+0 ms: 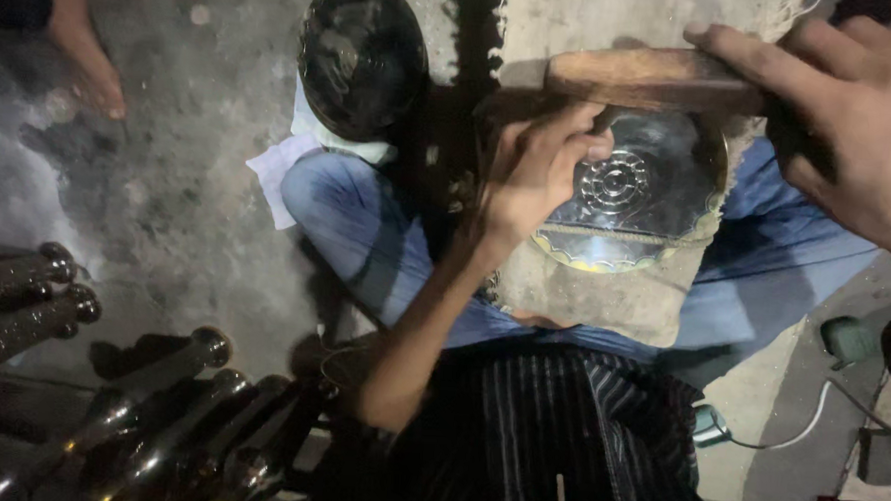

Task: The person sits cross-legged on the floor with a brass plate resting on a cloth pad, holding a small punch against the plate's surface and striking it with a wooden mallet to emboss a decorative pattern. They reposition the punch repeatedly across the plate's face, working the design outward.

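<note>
A round shiny metal plate [658, 195] with an embossed circular pattern lies on a sandy pad [604, 288] resting on my lap. My left hand [534, 169] sits on the plate's left edge, its fingers pinching a thin tool that is mostly hidden. My right hand [852, 108] grips the handle of a wooden mallet [643, 79], whose head hovers just above the plate's top edge.
A dark round metal disc [362, 51] lies on the concrete floor beyond my knee, beside a white cloth [279, 173]. Several dark metal rods with knobbed ends [158, 408] lie at lower left. Another person's bare foot [84, 49] is at top left. A cable [809, 417] runs at lower right.
</note>
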